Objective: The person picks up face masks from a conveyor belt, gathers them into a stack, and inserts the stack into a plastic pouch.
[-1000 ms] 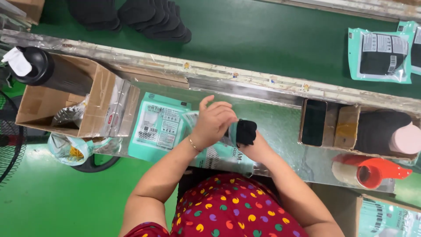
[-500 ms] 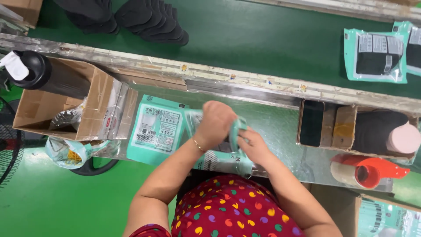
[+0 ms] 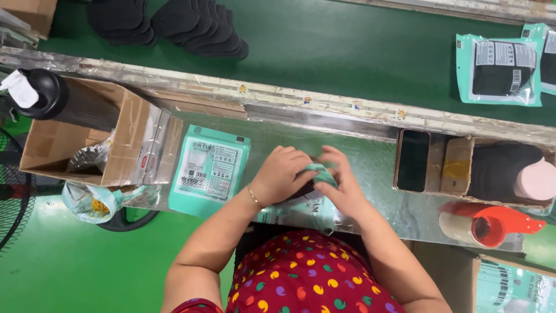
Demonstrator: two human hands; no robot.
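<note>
With the teal pouch [image 3: 315,191] lying at the near edge of the worktop [image 3: 370,174], the left hand [image 3: 285,174] and right hand [image 3: 343,184] close their grip on it and should, by judgement, press evenly, keeping its mouth flat against the worktop.

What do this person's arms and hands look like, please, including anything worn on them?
Both forearms are bare, with no gloves on the left hand or the right hand. A thin gold-coloured bracelet circles the left wrist. The short-sleeved red garment carries yellow, green and purple dots. No rings or watch can be made out.
</note>
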